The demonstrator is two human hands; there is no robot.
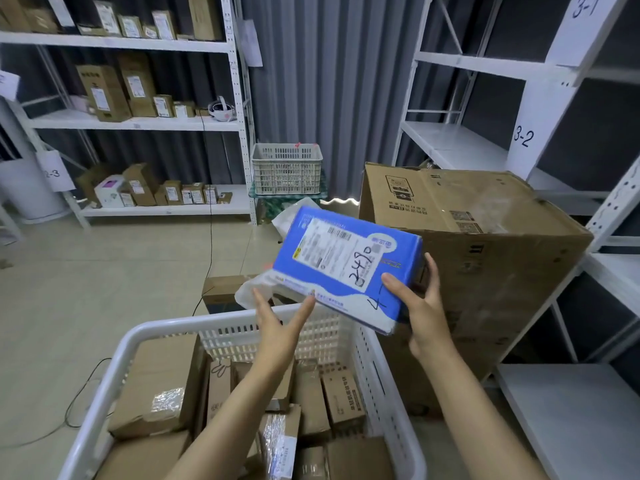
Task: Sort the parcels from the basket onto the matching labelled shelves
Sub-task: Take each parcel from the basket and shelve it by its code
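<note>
Storeroom: pale tiled floor (pixel 104 278), grey curtain (pixel 329 98), left rack (pixel 138 123) stocked with cartons, right rack (pixel 450 143) tagged 3-1, 3-2. Over far rim of white basket (pixel 166 327), blue parcel (pixel 346 265) held tilted, label up. Grip: right hand (pixel 426 313) pinches near corner, thumb on top; left hand (pixel 280 327) spread, straight fingers (pixel 304 308) propping near edge. Step, likely: checking label. Scrawl seems to start "4-"; no such tag visible, so next move calls for turning to find matching shelf.
</note>
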